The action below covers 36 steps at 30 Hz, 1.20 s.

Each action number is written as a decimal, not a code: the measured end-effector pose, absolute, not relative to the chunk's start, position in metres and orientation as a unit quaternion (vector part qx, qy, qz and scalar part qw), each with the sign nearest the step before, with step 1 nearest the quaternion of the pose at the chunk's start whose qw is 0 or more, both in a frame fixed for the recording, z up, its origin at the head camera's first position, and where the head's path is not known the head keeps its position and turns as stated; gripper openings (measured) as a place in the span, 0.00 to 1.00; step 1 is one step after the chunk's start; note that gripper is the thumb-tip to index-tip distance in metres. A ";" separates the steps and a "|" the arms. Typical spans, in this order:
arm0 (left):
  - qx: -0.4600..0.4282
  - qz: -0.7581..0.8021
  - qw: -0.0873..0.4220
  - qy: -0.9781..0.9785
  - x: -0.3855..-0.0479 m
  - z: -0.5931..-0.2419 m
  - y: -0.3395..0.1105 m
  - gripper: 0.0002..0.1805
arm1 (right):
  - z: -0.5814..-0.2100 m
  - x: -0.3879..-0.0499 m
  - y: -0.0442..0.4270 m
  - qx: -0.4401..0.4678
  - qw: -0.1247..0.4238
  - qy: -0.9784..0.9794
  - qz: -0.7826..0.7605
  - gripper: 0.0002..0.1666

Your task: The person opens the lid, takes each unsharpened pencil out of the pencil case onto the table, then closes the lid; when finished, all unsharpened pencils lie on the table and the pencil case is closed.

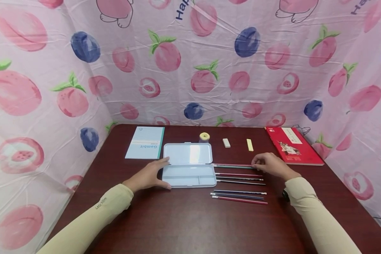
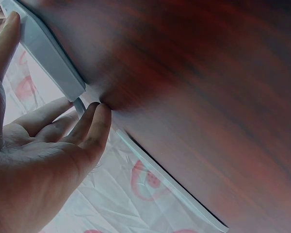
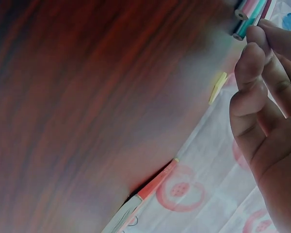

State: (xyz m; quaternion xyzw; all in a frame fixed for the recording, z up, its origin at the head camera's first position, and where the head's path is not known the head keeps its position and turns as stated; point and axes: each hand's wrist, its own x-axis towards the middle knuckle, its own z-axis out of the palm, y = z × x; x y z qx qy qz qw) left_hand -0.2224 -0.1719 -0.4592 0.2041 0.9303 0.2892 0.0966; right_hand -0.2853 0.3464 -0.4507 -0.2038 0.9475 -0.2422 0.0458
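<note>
A pale blue pencil case (image 1: 181, 170) lies with its lid (image 1: 177, 153) folded back; its tray has compartments. My left hand (image 1: 148, 174) holds the tray's left end, thumb at the front corner and index finger near the hinge. In the left wrist view, the thumb lies along the case's side (image 2: 51, 60). To the right, my right hand (image 1: 270, 165) pinches the right ends of two pencils (image 1: 231, 165), one reddish and one green. Their other ends reach the case's right edge. The right wrist view shows unsharpened pencil ends (image 3: 238, 35) at the fingertips.
Below the pinched pair lie three pencils (image 1: 241, 179), then three more (image 1: 238, 197) nearer the front. Behind stand a yellow-topped round item (image 1: 204, 137), a white eraser (image 1: 226, 143) and a yellow strip (image 1: 249, 145). A notebook (image 1: 143, 141) lies left, a red book (image 1: 293, 148) right.
</note>
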 end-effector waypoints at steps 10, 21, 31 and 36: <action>0.203 0.293 0.097 0.929 -0.222 -0.458 -0.171 0.58 | -0.453 -0.291 0.343 -0.191 0.041 0.958 -0.212 0.04; 0.210 0.290 0.093 0.929 -0.223 -0.460 -0.172 0.57 | -0.452 -0.294 0.341 -0.179 0.037 0.961 -0.206 0.04; 0.202 0.259 0.073 0.942 -0.223 -0.460 -0.168 0.56 | -0.453 -0.295 0.340 -0.177 0.028 0.964 -0.197 0.03; 0.199 0.267 0.066 0.941 -0.223 -0.460 -0.168 0.57 | -0.452 -0.295 0.338 -0.174 0.013 0.965 -0.195 0.06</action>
